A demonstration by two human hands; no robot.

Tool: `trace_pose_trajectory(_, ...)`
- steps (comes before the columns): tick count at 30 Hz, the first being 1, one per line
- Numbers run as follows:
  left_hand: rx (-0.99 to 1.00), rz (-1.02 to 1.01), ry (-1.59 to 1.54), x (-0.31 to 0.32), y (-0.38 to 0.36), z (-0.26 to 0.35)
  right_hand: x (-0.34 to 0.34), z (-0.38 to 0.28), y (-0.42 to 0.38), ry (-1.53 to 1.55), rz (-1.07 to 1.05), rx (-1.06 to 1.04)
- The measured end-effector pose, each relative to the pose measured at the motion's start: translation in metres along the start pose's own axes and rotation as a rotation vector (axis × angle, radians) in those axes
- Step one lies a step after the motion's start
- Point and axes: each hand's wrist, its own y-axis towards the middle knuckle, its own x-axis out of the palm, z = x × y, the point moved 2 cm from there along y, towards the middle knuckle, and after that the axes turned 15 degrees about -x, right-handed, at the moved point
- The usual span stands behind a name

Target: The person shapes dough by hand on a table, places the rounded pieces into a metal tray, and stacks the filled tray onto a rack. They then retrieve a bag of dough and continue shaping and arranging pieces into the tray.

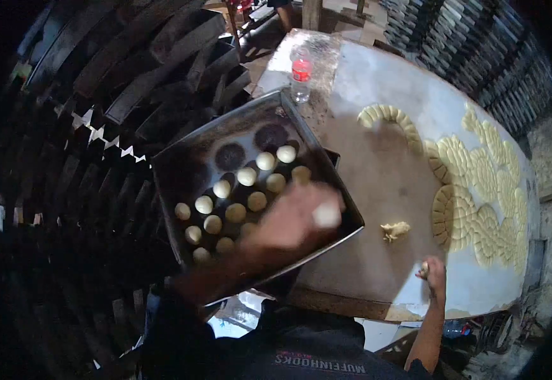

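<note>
Over a dark metal baking tray (pixel 181 149) on the left, my left hand (pixel 288 218) is smeared by motion, its fingers closed around a pale dough ball (pixel 326 215). Rows of round dough balls (pixel 235 213) lie in the tray, some hidden under my forearm. My right hand (pixel 437 273) is low on the right side of the table, fingers curled on a small piece of dough (pixel 423 270) that shows only in part. A ragged lump of dough (pixel 395 230) lies on the tabletop between my two hands.
Many cut dough pieces (pixel 479 215) cover the right side of the table (pixel 377 171), with a curved row (pixel 390 115) of them farther back. A plastic bottle (pixel 301 76) with a red label stands beyond the tray. Stacked dark trays (pixel 155 69) line the left.
</note>
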Motion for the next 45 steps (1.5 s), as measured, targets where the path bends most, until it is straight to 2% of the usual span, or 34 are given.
trace_pose_trajectory(2, -0.033, 0.334, 0.137, -0.032, 0.062, -0.070, 0.058, -0.085, 0.010, 0.103, -0.011, -0.232)
trace_pose_trajectory(3, -0.105, 0.402, 0.175, -0.040, 0.089, -0.114, 0.086, -0.129, 0.025, -0.113, -0.110, -0.488)
trace_pose_trajectory(4, -0.242, 0.389, 0.209, -0.038, 0.112, -0.164, 0.128, -0.204, 0.017, -0.024, -0.159, -0.462)
trace_pose_trajectory(5, -0.319, 0.314, 0.342, -0.037, 0.127, -0.194, 0.162, -0.244, 0.024, 0.012, -0.146, -0.662)
trace_pose_trajectory(6, -0.309, 0.332, 0.334, -0.033, 0.128, -0.212, 0.194, -0.273, 0.040, -0.146, -0.081, -0.990)
trace_pose_trajectory(8, -0.347, 0.327, 0.284, -0.030, 0.127, -0.233, 0.256, -0.330, 0.059, -0.111, -0.117, -1.305)
trace_pose_trajectory(9, -0.345, 0.280, 0.179, -0.034, 0.130, -0.235, 0.292, -0.338, 0.084, -0.211, -0.076, -1.443)
trace_pose_trajectory(10, -0.339, 0.288, 0.186, -0.042, 0.129, -0.231, 0.320, -0.346, 0.091, -0.263, -0.109, -1.396)
trace_pose_trajectory(11, -0.339, 0.343, 0.215, -0.054, 0.123, -0.221, 0.353, -0.333, 0.124, -0.301, -0.197, -1.420)
trace_pose_trajectory(12, -0.338, 0.393, 0.248, -0.066, 0.116, -0.211, 0.366, -0.329, 0.136, -0.568, -0.401, -1.335)
trace_pose_trajectory(14, -0.258, 0.422, 0.231, -0.095, 0.107, -0.190, 0.368, -0.306, 0.138, -0.842, -0.222, -1.582)
trace_pose_trajectory(15, -0.207, 0.443, 0.264, -0.108, 0.103, -0.172, 0.353, -0.303, 0.127, -0.829, -0.211, -1.564)
trace_pose_trajectory(17, -0.140, 0.426, 0.289, -0.110, 0.106, -0.125, 0.292, -0.301, 0.093, -0.367, -0.077, -1.558)
trace_pose_trajectory(19, -0.166, 0.368, 0.307, -0.092, 0.125, -0.073, 0.226, -0.252, 0.082, -0.231, 0.092, -1.430)
trace_pose_trajectory(20, -0.112, 0.363, 0.301, -0.067, 0.141, -0.044, 0.199, -0.212, 0.080, -0.280, 0.204, -1.264)
trace_pose_trajectory(21, -0.001, 0.270, 0.303, -0.033, 0.163, -0.023, 0.177, -0.165, 0.078, -0.325, 0.317, -1.091)
trace_pose_trajectory(22, 0.111, 0.177, 0.301, 0.004, 0.187, -0.004, 0.159, -0.124, 0.075, -0.402, 0.309, -1.030)
trace_pose_trajectory(23, 0.091, -0.025, 0.209, 0.048, 0.216, 0.004, 0.140, -0.085, 0.071, -0.477, 0.295, -0.970)
trace_pose_trajectory(24, 0.065, -0.224, 0.125, 0.097, 0.245, 0.007, 0.121, -0.049, 0.062, -0.510, 0.330, -0.980)
trace_pose_trajectory(25, -0.088, -0.336, 0.175, 0.149, 0.274, 0.007, 0.102, -0.017, 0.049, -0.538, 0.359, -0.991)
trace_pose_trajectory(26, -0.245, -0.443, 0.234, 0.201, 0.295, -0.003, 0.078, 0.013, 0.030, -0.563, 0.323, -0.911)
trace_pose_trajectory(28, -0.622, -0.548, -0.244, 0.302, 0.328, -0.060, 0.033, 0.069, -0.008, -0.592, 0.279, -0.833)
trace_pose_trajectory(29, -0.731, -0.438, -0.185, 0.345, 0.347, -0.100, 0.012, 0.091, -0.020, -0.601, 0.279, -0.835)
trace_pose_trajectory(31, -0.856, -0.066, 0.173, 0.390, 0.368, -0.106, -0.022, 0.121, -0.040, -0.567, 0.347, -0.781)
trace_pose_trajectory(32, -0.838, 0.212, 0.451, 0.401, 0.381, -0.089, -0.032, 0.130, -0.043, -0.550, 0.390, -0.746)
trace_pose_trajectory(34, -1.067, 0.184, 0.608, 0.400, 0.397, -0.016, -0.039, 0.127, -0.042, -0.540, 0.417, -0.697)
trace_pose_trajectory(35, -1.047, 0.174, 0.627, 0.409, 0.405, -0.005, -0.041, 0.124, -0.042, -0.546, 0.405, -0.666)
trace_pose_trajectory(37, -1.218, 0.224, 0.674, 0.417, 0.421, 0.004, -0.046, 0.119, -0.041, -0.521, 0.419, -0.641)
trace_pose_trajectory(38, -1.197, 0.224, 0.696, 0.421, 0.425, 0.000, -0.046, 0.118, -0.040, -0.507, 0.415, -0.634)
trace_pose_trajectory(40, -0.894, 0.352, 0.465, 0.433, 0.429, -0.035, -0.046, 0.120, -0.039, -0.489, 0.450, -0.631)
trace_pose_trajectory(42, -0.887, 0.432, 0.402, 0.428, 0.421, -0.071, -0.046, 0.122, -0.041, -0.484, 0.460, -0.643)
trace_pose_trajectory(44, -0.618, 0.081, 0.009, 0.409, 0.398, -0.114, -0.044, 0.122, -0.040, -0.510, 0.447, -0.683)
trace_pose_trajectory(45, -0.688, -0.002, 0.135, 0.389, 0.370, -0.093, -0.041, 0.122, -0.038, -0.504, 0.440, -0.702)
